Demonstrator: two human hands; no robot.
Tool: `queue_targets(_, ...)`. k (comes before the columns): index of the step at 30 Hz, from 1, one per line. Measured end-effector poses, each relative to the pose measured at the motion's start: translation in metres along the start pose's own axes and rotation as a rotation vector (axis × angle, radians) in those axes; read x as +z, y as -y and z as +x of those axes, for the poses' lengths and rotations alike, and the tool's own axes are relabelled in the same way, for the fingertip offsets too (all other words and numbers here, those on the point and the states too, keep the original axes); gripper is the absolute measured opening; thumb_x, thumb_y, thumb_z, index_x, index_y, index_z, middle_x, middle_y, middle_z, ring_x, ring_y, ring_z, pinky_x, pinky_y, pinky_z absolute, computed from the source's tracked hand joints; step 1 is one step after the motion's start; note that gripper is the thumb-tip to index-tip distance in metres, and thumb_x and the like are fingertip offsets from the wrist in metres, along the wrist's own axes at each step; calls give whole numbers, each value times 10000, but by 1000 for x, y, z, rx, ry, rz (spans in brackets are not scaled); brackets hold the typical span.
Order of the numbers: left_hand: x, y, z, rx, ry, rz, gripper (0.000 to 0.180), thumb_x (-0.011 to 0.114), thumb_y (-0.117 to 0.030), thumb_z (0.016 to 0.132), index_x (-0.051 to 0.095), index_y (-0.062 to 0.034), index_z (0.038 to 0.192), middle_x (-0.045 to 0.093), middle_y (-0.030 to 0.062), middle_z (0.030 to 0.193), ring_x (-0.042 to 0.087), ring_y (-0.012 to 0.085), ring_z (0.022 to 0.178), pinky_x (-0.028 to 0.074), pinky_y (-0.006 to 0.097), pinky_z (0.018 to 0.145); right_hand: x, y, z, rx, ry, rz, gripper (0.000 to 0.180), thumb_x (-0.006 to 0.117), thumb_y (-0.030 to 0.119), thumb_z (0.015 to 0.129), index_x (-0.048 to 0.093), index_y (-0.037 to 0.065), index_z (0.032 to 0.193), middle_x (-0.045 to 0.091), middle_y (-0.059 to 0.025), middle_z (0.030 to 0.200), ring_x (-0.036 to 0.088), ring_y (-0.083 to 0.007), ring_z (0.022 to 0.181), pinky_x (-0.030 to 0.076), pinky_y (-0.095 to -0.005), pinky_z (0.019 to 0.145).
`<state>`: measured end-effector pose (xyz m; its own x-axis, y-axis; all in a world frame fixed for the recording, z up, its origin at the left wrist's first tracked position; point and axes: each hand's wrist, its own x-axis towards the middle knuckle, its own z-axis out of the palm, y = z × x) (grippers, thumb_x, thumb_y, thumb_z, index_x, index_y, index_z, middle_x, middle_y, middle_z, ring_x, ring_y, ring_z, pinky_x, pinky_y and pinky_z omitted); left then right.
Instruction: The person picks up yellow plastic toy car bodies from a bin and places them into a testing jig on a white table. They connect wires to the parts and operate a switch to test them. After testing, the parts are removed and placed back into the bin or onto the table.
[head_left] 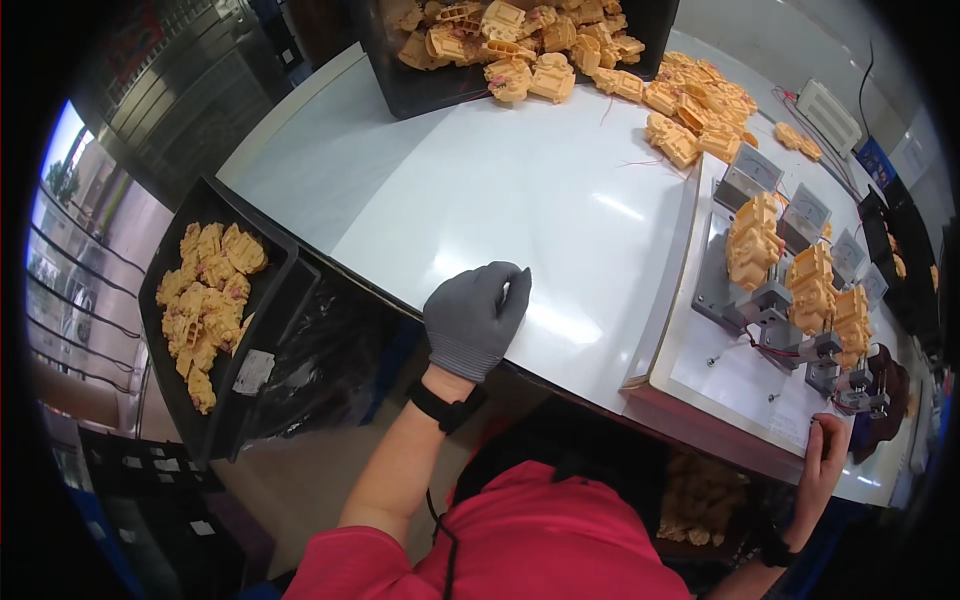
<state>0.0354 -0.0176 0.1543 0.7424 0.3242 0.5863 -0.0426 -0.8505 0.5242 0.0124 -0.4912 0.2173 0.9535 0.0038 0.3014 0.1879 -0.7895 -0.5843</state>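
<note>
My left hand (475, 318), in a grey glove, rests palm down on the near edge of the white table (520, 190), fingers curled, holding nothing. My right hand (825, 455) is bare and presses on the near edge of the white test board (735, 385), at a small dark button. On that board stand three stacks of tan plastic parts (752, 240) clamped in grey fixtures (745, 300), with grey meters (752, 175) behind them.
A black bin (420, 85) at the far side spills many tan parts (690, 105) over the table. A black tray (195, 400) with more tan parts (205, 300) sits low to my left. Dark crates stand at the far right.
</note>
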Motion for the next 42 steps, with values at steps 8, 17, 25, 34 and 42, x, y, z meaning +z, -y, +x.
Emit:
queue_targets(8, 12, 12, -2, 75, -57, 3, 83, 682, -160, 886, 679, -77, 883, 671, 102, 750, 642, 295, 644, 492, 386, 603, 7, 27, 6, -16, -73, -57, 52, 596, 19, 910, 593, -15, 949, 557, -107, 914, 554, -228, 876, 442, -314, 806)
queue_targets(17, 12, 3, 1, -31, -26, -77, 132, 636, -155, 934, 654, -39, 873, 574, 86, 640, 536, 216, 541, 424, 333, 536, 6, 31, 5, 22, -108, 13, 71, 611, 21, 905, 615, -11, 968, 575, -95, 948, 566, -205, 901, 448, -293, 804)
queue_targets(25, 14, 7, -3, -36, -13, -50, 170, 605, -183, 961, 661, -34, 902, 631, 109, 718, 596, 236, 614, 462, 343, 589, 4, 30, 4, -15, -98, 6, 103, 639, 50, 902, 642, -8, 986, 576, -109, 951, 598, -244, 892, 491, -321, 793)
queue_targets(34, 14, 4, -2, -41, -5, -92, 150, 622, -162, 952, 656, -31, 887, 590, 83, 652, 538, 194, 539, 418, 323, 537, 5, 30, 3, 5, -103, 14, 104, 639, 46, 903, 641, -14, 988, 576, -109, 948, 598, -242, 896, 489, -320, 810)
queue_targets(42, 13, 4, -2, -39, -13, -93, 153, 635, -170, 944, 653, -39, 866, 576, 72, 638, 532, 193, 538, 418, 323, 534, 6, 32, 4, 1, -110, 16, 84, 624, 28, 909, 636, -19, 977, 579, -106, 950, 603, -236, 878, 488, -313, 797)
